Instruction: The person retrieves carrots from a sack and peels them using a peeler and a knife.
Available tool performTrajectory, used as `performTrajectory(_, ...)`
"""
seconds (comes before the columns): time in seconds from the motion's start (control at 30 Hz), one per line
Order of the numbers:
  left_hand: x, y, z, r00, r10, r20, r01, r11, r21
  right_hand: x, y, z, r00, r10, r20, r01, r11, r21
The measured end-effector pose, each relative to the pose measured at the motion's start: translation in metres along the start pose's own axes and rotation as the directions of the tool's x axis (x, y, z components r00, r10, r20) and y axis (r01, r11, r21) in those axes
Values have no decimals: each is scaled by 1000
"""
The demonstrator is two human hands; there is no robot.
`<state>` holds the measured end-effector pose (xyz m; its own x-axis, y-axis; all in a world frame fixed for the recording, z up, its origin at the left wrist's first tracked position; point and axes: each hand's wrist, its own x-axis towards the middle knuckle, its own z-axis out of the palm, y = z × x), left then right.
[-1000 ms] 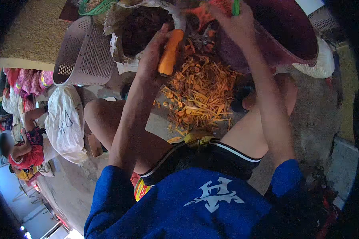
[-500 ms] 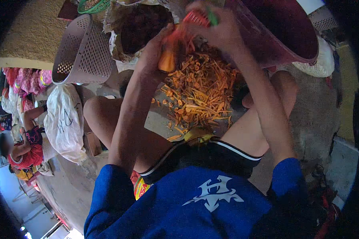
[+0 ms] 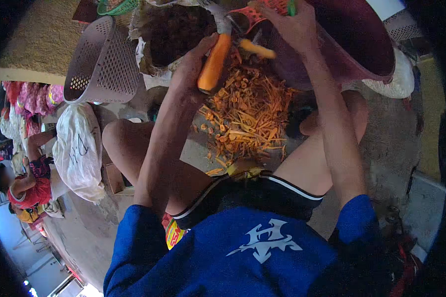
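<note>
My left hand (image 3: 207, 48) is closed round an orange carrot (image 3: 215, 64), whose thicker, dark-tipped end points toward me; its upper end looks greyish. My right hand (image 3: 295, 29), at the upper middle, is closed on a red slotted tool (image 3: 252, 16) with a green part (image 3: 291, 7); its exact kind is unclear. Between the hands, a blurred yellow-orange piece (image 3: 257, 49) hangs in the air over the pile. Beneath lies a heap of orange peelings and cut ends (image 3: 248, 109) on the floor, between my crossed legs.
A large maroon tub (image 3: 342, 54) stands at right. Left of my hands are an open sack (image 3: 176, 34) with dark contents, a perforated grey basket (image 3: 109, 64), and a white sack (image 3: 78, 153). A green basket (image 3: 116, 6) is at the top. Another person (image 3: 29, 190) sits far left.
My hands have moved apart, the right one up and right with the red tool. The carrot now shows more fully in my left hand. A loose orange piece has appeared between them.
</note>
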<state>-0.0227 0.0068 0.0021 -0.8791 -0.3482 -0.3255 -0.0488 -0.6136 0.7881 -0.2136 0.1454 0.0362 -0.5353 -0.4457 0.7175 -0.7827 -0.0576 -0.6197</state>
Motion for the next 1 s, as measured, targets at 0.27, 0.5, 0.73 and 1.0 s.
performTrajectory(0.27,-3,0,3,989,23,148,-26,999,18,-32,-24,16,956,-33,291,53,997,-63)
performTrajectory(0.5,-6,2,1,1000,-17,7,17,1000,-26,-34,-16,10,949,129,287,-134,991,-1)
performTrajectory(0.73,-8,2,7,1000,22,7,-22,998,61,-24,-6,13,975,3,224,29,990,-140)
performTrajectory(1.0,-1,3,1,998,32,53,-35,998,52,-6,0,6,976,-189,-106,126,894,-429)
